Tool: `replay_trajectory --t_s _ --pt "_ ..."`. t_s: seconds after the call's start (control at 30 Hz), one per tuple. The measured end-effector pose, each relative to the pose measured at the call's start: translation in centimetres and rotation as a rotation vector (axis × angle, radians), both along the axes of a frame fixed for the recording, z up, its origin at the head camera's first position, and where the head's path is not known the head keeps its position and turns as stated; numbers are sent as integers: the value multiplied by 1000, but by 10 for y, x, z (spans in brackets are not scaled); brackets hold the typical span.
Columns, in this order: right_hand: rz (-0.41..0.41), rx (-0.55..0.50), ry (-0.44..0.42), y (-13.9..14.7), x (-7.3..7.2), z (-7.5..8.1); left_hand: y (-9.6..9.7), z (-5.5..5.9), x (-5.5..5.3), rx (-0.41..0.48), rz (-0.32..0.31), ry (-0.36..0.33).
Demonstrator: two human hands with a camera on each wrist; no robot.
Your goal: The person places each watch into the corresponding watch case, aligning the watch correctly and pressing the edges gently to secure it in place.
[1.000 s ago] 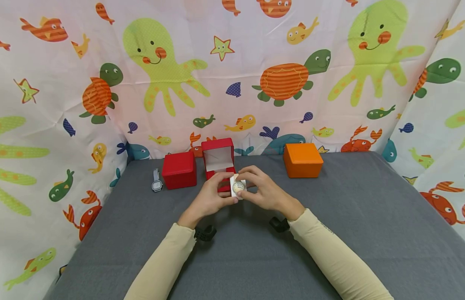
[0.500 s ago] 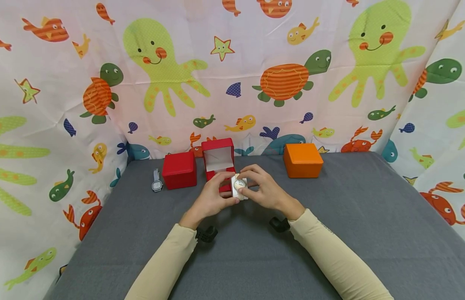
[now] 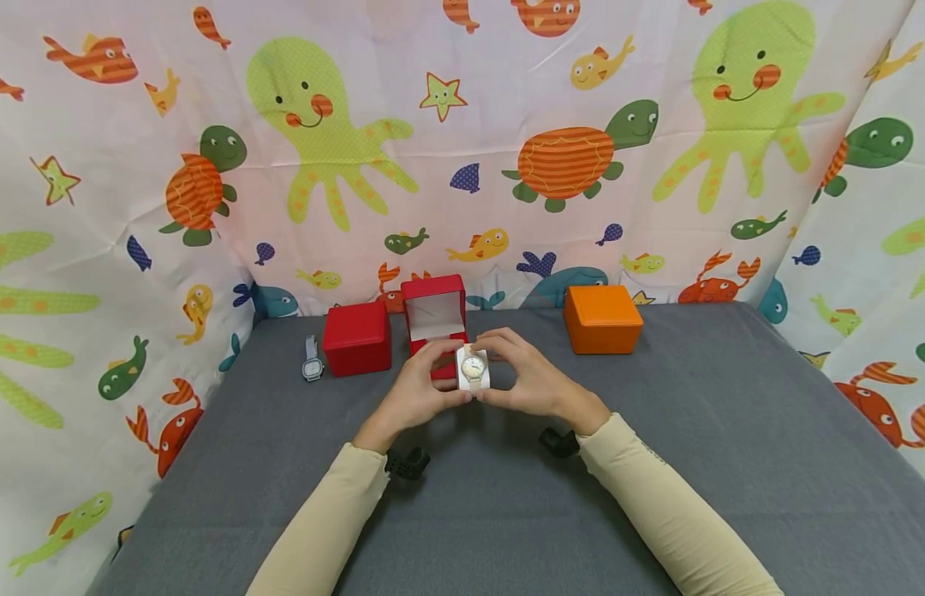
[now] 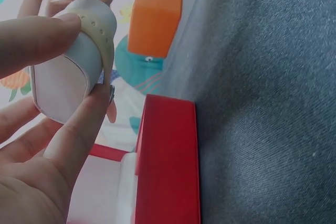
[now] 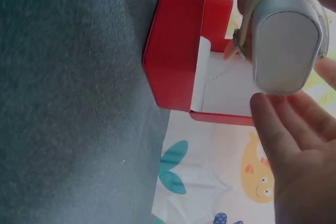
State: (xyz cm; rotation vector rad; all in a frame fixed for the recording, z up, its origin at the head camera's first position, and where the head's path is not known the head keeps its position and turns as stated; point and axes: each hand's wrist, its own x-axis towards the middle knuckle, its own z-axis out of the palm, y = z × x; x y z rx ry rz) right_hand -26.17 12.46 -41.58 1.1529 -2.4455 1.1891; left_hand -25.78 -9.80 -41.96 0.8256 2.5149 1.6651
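Note:
A wristwatch (image 3: 473, 367) with a pale cream strap is wrapped round a white watch cushion (image 5: 286, 51), its dial facing up in the head view. My left hand (image 3: 416, 392) grips the cushion from the left, the thumb near the strap holes in the left wrist view. From the other side my right hand (image 3: 535, 382) holds it between thumb and fingers, fingertips at the cushion's end. Just behind the hands stands an open red watch box (image 3: 434, 287) with a white lining, its lid raised; the hands partly hide its base.
Left of the open box is a closed red box (image 3: 356, 338). Beside that lies a second watch (image 3: 312, 360) with a light strap. A closed orange box (image 3: 603, 319) stands at the back right of the grey cloth-covered table (image 3: 693, 430), before a printed curtain (image 3: 477, 91).
My right thumb and fingers have shifted off the watch face to the cushion's right edge, leaving the dial uncovered. The watch and cushion have turned slightly upright in the head view.

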Motion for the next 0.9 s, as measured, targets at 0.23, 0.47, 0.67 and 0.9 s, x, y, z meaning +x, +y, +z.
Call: replay_trajectory --t_s 0.23,0.47,0.67,0.9 --pt "17 68 -17 1 -5 -5 -4 0 -2 18 24 -21" --pt "17 62 -9 -2 -8 -7 -5 0 -3 2 25 -20" --pt "26 47 -26 -9 -15 -10 -10 2 -3 -34 46 4" --pt "57 39 -49 -20 -35 -11 -19 -5 -18 -162 133 67"
